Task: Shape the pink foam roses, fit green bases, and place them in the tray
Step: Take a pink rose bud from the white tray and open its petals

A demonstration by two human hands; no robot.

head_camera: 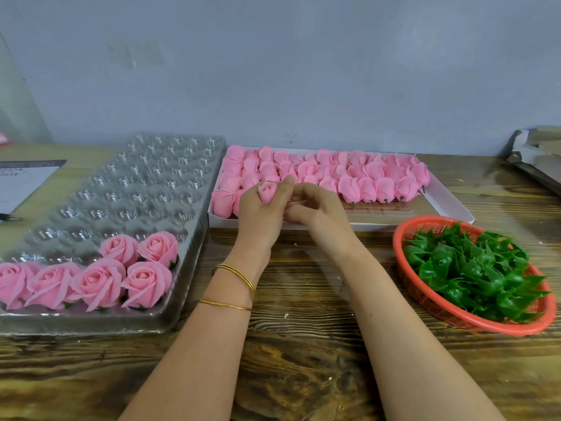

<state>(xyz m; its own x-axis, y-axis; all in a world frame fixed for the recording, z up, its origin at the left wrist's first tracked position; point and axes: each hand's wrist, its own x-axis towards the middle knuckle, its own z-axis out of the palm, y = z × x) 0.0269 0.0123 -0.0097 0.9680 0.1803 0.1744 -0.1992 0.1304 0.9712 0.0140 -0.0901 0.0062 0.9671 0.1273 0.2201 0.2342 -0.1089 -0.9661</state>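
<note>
My left hand (pixel 261 215) grips a closed pink foam rose bud (pixel 267 191), its tip pointing up between the fingers. My right hand (pixel 315 208) is close beside it, fingers curled, and seems to pinch a thin stem-like piece at the left hand's fingertips. Behind both hands lies a white box (pixel 449 205) with several unshaped pink buds (pixel 358 174) in rows. The clear plastic tray (pixel 170 302) at the left holds several finished open roses (pixel 100 276) with green bases in its near cells. A red basket (pixel 425 226) at the right holds several green bases (pixel 473 268).
Wooden tabletop (pixel 303 354) runs under everything. A printed paper (pixel 21 183) and a pen (pixel 9 218) lie at the far left. Cardboard (pixel 537 159) sits at the back right corner. A grey wall stands behind the table.
</note>
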